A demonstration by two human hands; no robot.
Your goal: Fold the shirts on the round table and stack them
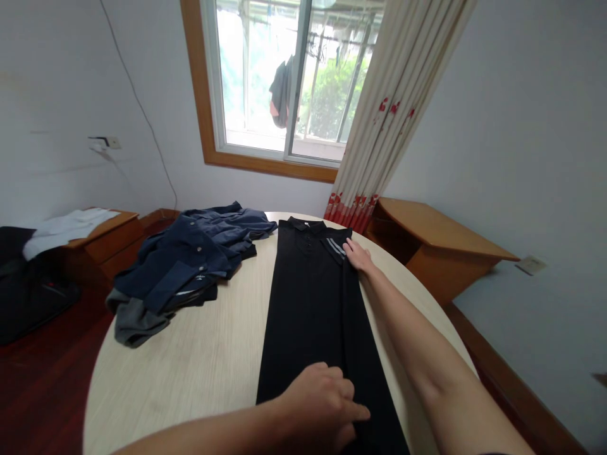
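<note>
A black polo shirt lies lengthwise on the round table, its collar at the far end by the window. Its right side is folded inward, and a sleeve cuff with grey stripes lies on top near the shoulder. At that far right edge, beside the cuff, my right hand rests on the fabric with its fingers stretched out. Close to me, my left hand crosses over the lower part of the shirt. Its fingers are curled against the cloth, with one pointing right; the fingertips underneath are partly hidden.
A heap of dark blue and grey clothes lies on the left of the pale round table. A wooden desk stands behind on the right, near a curtain. A low cabinet with white cloth is at left.
</note>
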